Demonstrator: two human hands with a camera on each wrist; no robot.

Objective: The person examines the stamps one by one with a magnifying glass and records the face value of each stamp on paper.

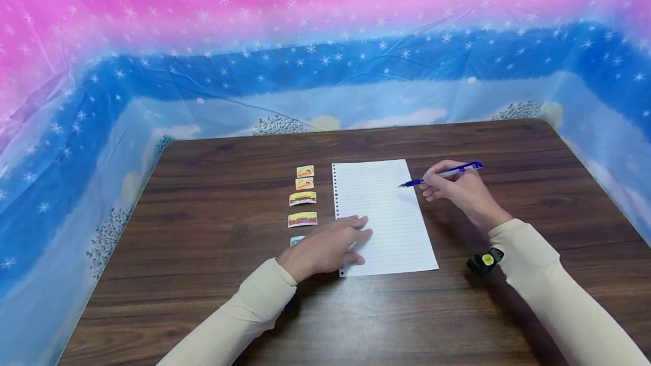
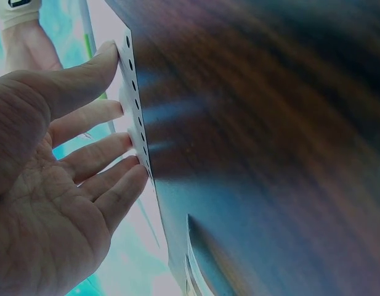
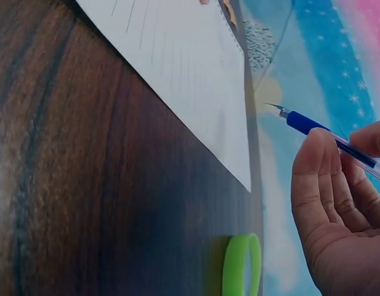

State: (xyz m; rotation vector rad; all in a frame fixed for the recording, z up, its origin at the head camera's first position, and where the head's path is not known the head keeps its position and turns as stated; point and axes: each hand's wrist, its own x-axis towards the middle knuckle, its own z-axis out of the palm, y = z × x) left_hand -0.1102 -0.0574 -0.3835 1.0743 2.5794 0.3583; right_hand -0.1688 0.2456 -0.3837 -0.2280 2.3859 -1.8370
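Note:
A lined sheet of loose-leaf paper [image 1: 386, 230] with holes along its left edge lies on the table, bearing a faint line of writing near its upper left. The left hand [image 1: 330, 244] rests on its lower left part with spread fingers; the left wrist view shows the fingertips [image 2: 109, 55] along the punched edge. Between thumb and fingers, the right hand [image 1: 452, 188] pinches a blue pen [image 3: 300, 121], its tip bare and raised over the paper's right side. Left of the sheet, small stamp-like picture cards [image 1: 302, 198] form a column, the lowest partly hidden by the left hand.
The dark wood-grain table [image 1: 213, 213] extends around the paper. Behind it hangs a pink and blue snowflake-patterned cloth [image 1: 325, 44]. A black device with a yellow label [image 1: 488, 259] sits at the right wrist. A light green ring [image 3: 241, 265] shows low in the right wrist view.

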